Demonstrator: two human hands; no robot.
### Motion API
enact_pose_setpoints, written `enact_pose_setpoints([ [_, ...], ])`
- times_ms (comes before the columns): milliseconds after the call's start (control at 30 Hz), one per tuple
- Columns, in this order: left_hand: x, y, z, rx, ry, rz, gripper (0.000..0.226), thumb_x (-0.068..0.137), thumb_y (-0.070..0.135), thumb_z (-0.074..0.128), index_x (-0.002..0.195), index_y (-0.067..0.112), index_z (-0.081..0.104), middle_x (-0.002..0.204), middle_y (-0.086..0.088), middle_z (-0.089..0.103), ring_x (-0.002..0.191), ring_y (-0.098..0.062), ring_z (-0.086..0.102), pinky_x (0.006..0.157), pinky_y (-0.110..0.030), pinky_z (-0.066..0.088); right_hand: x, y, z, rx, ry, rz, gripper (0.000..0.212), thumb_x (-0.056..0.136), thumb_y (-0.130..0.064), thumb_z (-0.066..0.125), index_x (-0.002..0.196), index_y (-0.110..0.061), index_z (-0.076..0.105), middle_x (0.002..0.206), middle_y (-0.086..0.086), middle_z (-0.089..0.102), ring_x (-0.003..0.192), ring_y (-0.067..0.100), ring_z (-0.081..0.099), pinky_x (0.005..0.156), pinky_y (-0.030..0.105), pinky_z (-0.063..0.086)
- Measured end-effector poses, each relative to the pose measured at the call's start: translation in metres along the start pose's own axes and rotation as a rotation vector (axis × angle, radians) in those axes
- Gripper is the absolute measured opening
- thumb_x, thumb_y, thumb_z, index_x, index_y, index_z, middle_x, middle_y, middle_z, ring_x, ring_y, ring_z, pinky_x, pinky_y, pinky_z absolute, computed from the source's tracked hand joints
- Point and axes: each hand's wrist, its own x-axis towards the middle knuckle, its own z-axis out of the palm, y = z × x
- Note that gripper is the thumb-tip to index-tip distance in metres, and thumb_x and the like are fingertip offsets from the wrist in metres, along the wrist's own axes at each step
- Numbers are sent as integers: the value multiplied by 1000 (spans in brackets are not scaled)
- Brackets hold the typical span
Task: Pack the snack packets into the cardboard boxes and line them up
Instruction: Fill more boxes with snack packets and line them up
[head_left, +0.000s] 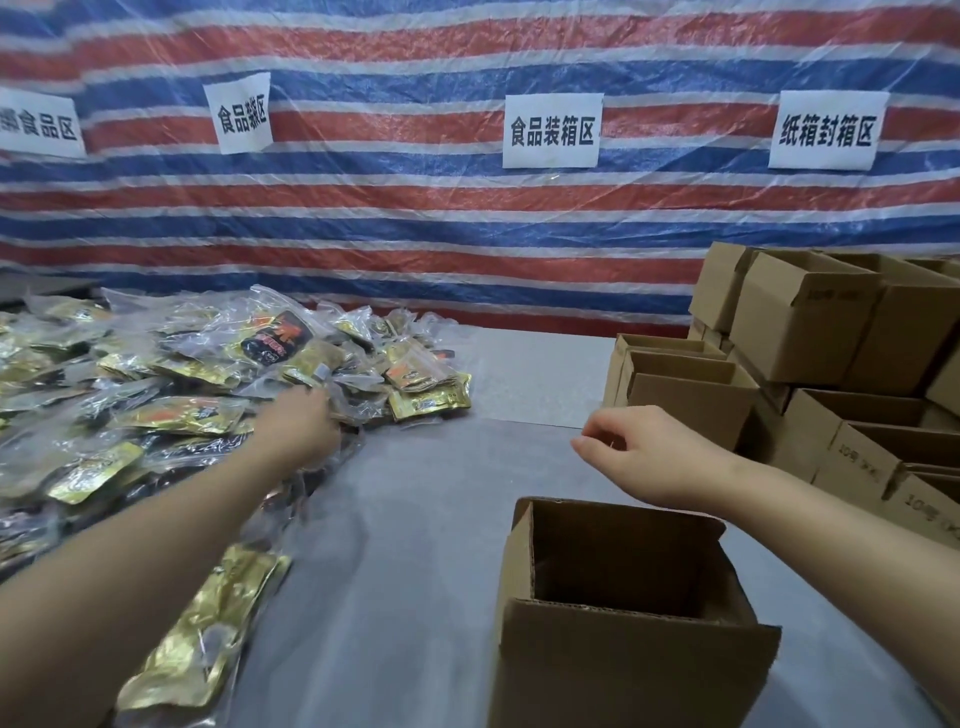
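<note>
Barely starting: open box (623, 597) looking empty, left hand (301, 423) digging into the packet pile (171, 384) left of it, grip hidden; right hand (639, 452) hovering loosely curled, holding nothing

A packing workshop (makeshift): zone signs (551, 131) on striped tarpaulin (467, 218), stacked cartons (810, 322).

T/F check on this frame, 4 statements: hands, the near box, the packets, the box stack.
1. The left hand reaches into the pile of snack packets. True.
2. The right hand holds a packet. False: it holds nothing, fingers loosely curled.
3. The near cardboard box is sealed shut. False: its top is open.
4. Open boxes are stacked at the right of the table. True.
</note>
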Motion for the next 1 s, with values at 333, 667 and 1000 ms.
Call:
enact_pose_setpoints([
  [333,42,-79,35,395,-125,-77,67,100,60,25,155,23,25,163,-6,21,150,-30,16,120,-56,15,12,13,9,-107,-231,43,50,99,-61,42,102,-18,69,94,3,69,85,19,66,81,40,56],
  [667,32,-76,9,-16,377,6,30,102,18,38,96,17,68,97,-11,67,79,-27,60,67,-38,50,5,7,9,-87,-212,51,49,100,-60,42,99,-19,69,91,4,69,84,20,67,81,41,57],
  [1000,9,-26,35,-107,218,168,34,101,45,41,104,16,58,91,-3,65,79,-23,63,62,-34,52,6,1,15,-42,-220,56,50,101,-57,42,96,-15,69,94,10,70,87,26,68,82,43,56],
])
